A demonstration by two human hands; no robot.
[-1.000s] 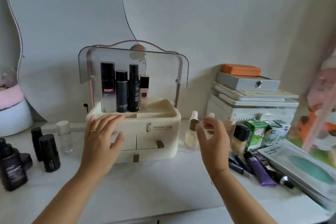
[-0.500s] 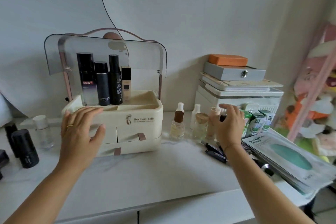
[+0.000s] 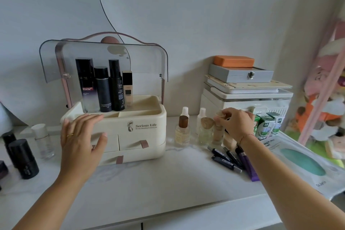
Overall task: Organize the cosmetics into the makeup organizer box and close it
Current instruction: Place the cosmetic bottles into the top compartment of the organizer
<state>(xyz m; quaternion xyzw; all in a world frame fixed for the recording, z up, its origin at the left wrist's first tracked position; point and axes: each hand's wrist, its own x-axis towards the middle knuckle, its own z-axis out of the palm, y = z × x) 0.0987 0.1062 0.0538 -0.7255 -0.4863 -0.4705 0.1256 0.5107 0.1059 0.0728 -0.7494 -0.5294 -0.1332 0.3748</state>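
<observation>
Cream plastic makes up the makeup organizer box (image 3: 141, 130), which stands on the white counter (image 3: 158, 183) with its smoky clear lid (image 3: 104, 58) swung up and back. In its top tray, at the left rear, four things stand upright in a row: a tall Revitalift bottle (image 3: 86, 84), a black bottle (image 3: 102, 89), a black spray bottle (image 3: 115, 84) and a slim foundation bottle (image 3: 127, 87). The three drawers below are pushed in.

My left hand (image 3: 80, 142) is up against the box's front left corner. Its fingers are spread and straight, the tips at the tray's front rim and the thumb over the left drawer. I cannot tell whether the palm touches.

To the right of the box my right hand (image 3: 235, 123) reaches into a cluster of small bottles, and its fingers pinch the cap of a pale beige bottle (image 3: 217, 134) that stands on the counter. Between that bottle and the box stand a clear bottle with a wooden ball cap (image 3: 205, 130) and a dropper bottle with a brown cap (image 3: 182, 132).

Nearer me, right of the box, lie dark pencils (image 3: 224, 160) and a purple tube (image 3: 248, 166). Further right are green cartons (image 3: 265, 127) and sheet mask packets (image 3: 302, 164).

Left of the box stand a clear bottle with a white cap (image 3: 43, 140) and black bottles (image 3: 23, 158).
</observation>
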